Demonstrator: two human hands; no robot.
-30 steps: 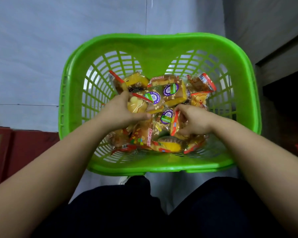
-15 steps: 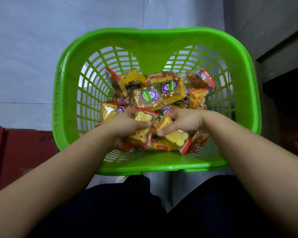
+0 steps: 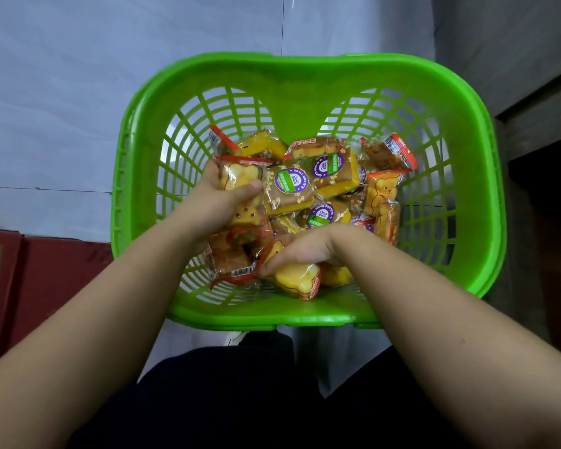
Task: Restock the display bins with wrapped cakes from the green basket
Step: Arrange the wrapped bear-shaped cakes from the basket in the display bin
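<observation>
While both reach into the green basket (image 3: 305, 82), left hand (image 3: 214, 202) grips bear-shaped cake (image 3: 240, 186), right hand (image 3: 300, 251) grips yellow cake (image 3: 297, 280), purple-green labels unreadable

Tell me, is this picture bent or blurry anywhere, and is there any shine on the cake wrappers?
Head view: the wide lens bows the green basket rim and stretches both forearms toward the corners; the clear wrapper in the left hand shows soft glare; the cake under the right hand looks slightly smeared; lighting is flat, without hard shadows.

green basket (image 3: 305, 82), wrapped cakes (image 3: 308, 189) heaped inside — floor-level
</observation>
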